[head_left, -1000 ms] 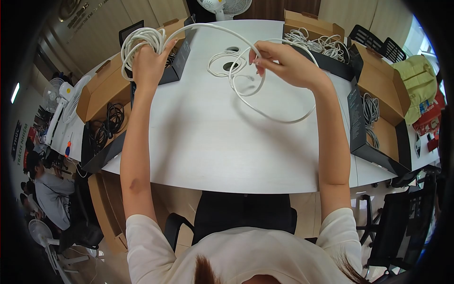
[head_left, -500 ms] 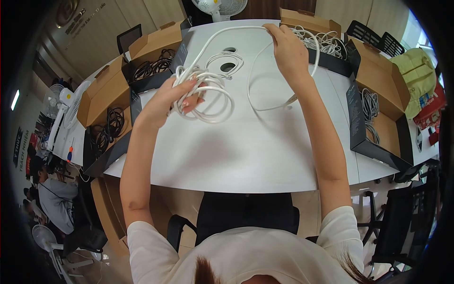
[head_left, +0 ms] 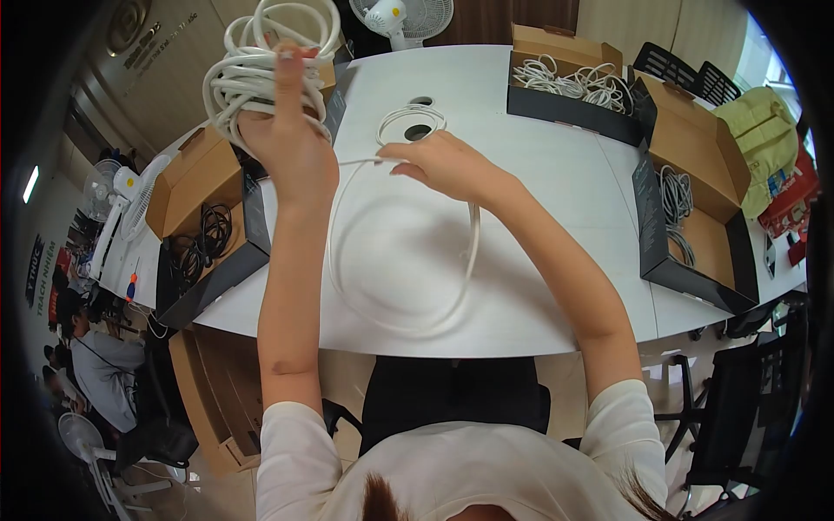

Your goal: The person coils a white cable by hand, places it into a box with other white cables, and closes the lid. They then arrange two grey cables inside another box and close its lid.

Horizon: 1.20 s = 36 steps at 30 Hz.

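My left hand (head_left: 291, 130) is raised at the upper left, closed around a bundled white cable (head_left: 252, 87) with its thumb across the loops. Over the middle of the table, my right hand (head_left: 439, 165) pinches the loose length of the same cable between thumb and fingers. From there a wide loop (head_left: 408, 330) hangs down toward the table's near edge, slightly blurred. Just beyond my right hand, a smaller coil of white cable (head_left: 408, 111) lies on the table around a dark round hole (head_left: 418, 132).
On the white table (head_left: 556, 286) stand open boxes: one with white cables (head_left: 578, 85) at the back right, one with grey cables (head_left: 676, 204) at the right, one with black cables (head_left: 204, 243) at the left. A fan (head_left: 404, 19) is behind. People (head_left: 104, 365) sit at far left.
My left hand has lifted the cable bundle up and to the left. My right hand has come down and left with the loose length, whose loop now hangs nearer to me.
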Each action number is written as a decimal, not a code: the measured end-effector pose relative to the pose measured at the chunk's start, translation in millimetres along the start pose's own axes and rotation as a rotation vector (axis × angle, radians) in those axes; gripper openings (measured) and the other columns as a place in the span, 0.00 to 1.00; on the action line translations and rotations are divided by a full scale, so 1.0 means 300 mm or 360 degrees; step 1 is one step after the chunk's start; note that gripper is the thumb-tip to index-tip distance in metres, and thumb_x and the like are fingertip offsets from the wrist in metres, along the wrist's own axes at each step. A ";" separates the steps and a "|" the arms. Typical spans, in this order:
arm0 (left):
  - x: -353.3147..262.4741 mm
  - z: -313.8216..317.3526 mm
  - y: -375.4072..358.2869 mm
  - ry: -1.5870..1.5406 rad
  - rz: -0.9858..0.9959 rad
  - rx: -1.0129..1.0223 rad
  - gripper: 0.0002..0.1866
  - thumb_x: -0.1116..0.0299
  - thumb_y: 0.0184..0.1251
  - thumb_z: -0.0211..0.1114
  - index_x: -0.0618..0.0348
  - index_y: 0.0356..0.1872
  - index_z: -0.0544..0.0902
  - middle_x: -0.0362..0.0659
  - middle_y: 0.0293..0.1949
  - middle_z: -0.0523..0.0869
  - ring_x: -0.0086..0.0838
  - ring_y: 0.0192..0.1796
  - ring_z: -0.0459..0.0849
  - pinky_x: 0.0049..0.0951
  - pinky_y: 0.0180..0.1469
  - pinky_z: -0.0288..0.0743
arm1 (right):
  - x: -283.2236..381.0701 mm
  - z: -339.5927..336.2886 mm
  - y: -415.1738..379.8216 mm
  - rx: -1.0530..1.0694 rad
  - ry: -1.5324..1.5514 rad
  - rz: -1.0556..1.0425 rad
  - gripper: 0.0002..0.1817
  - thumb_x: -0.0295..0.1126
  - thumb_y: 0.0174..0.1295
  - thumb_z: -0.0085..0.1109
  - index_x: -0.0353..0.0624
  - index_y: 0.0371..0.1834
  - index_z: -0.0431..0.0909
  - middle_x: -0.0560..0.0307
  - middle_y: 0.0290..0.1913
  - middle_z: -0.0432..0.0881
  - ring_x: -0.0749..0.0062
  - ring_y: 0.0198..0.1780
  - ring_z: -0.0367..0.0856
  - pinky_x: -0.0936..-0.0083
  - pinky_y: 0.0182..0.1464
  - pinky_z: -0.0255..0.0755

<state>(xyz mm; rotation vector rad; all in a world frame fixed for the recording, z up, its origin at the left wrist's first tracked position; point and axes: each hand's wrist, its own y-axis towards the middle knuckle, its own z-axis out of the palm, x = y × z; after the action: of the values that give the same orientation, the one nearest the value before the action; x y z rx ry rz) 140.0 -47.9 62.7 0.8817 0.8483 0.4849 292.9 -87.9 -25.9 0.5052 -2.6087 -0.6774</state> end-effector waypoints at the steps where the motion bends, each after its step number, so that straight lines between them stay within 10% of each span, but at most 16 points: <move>1: 0.025 -0.006 -0.005 0.0289 0.0122 0.0014 0.11 0.65 0.67 0.64 0.63 0.41 0.80 0.37 0.34 0.83 0.20 0.38 0.79 0.21 0.49 0.70 | 0.013 -0.013 0.002 0.0019 0.0029 -0.0014 0.10 0.33 0.61 0.57 0.50 0.45 0.79 0.51 0.28 0.83 0.55 0.34 0.82 0.61 0.38 0.72; 12: 0.126 -0.167 -0.043 0.1652 -0.0449 0.1528 0.28 0.50 0.44 0.78 0.65 0.35 0.80 0.44 0.28 0.80 0.34 0.32 0.77 0.32 0.36 0.72 | 0.034 -0.077 0.001 0.0140 -0.0574 -0.0135 0.04 0.31 0.57 0.59 0.44 0.30 0.80 0.57 0.25 0.81 0.66 0.32 0.79 0.70 0.47 0.68; 15: 0.148 -0.204 -0.056 0.1866 -0.0175 0.1726 0.31 0.49 0.36 0.81 0.63 0.34 0.80 0.43 0.28 0.81 0.34 0.32 0.78 0.33 0.37 0.73 | 0.047 -0.058 0.013 -0.0159 -0.0609 -0.0320 0.04 0.31 0.56 0.59 0.44 0.30 0.80 0.58 0.24 0.80 0.67 0.31 0.78 0.71 0.47 0.68; 16: 0.150 -0.207 -0.049 0.1810 -0.0627 0.1743 0.27 0.53 0.38 0.81 0.63 0.34 0.81 0.43 0.29 0.82 0.33 0.34 0.80 0.33 0.37 0.74 | 0.052 -0.057 0.021 -0.0176 -0.0600 -0.0323 0.04 0.32 0.56 0.59 0.45 0.30 0.80 0.59 0.24 0.80 0.68 0.32 0.78 0.71 0.47 0.68; 27: 0.212 -0.307 -0.063 0.0914 -0.0952 0.1027 0.12 0.66 0.59 0.67 0.67 0.35 0.79 0.42 0.29 0.81 0.23 0.29 0.79 0.25 0.34 0.74 | -0.028 -0.105 0.015 -0.0644 -0.0939 -0.0452 0.10 0.28 0.49 0.61 0.48 0.37 0.77 0.63 0.36 0.76 0.70 0.45 0.75 0.71 0.48 0.68; 31: 0.193 -0.331 -0.022 0.0380 -0.1276 0.0552 0.07 0.69 0.63 0.61 0.63 0.35 0.76 0.38 0.26 0.78 0.21 0.28 0.75 0.22 0.38 0.71 | -0.029 -0.152 -0.012 -0.0424 -0.0526 0.0160 0.20 0.33 0.52 0.66 0.51 0.49 0.73 0.61 0.28 0.81 0.67 0.33 0.81 0.70 0.34 0.72; 36: 0.151 -0.385 0.020 -0.0105 -0.1453 0.0429 0.08 0.67 0.66 0.56 0.63 0.35 0.76 0.34 0.23 0.74 0.20 0.25 0.70 0.23 0.49 0.70 | -0.064 -0.199 -0.013 -0.0117 0.0286 0.0451 0.09 0.36 0.65 0.57 0.47 0.44 0.80 0.62 0.19 0.80 0.75 0.21 0.78 0.78 0.28 0.70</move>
<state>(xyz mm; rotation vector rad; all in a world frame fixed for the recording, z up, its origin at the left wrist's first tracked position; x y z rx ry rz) 73.0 40.6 7.0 0.6540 1.1627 -0.4602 337.7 -105.3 14.7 0.1602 -2.4123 -0.6006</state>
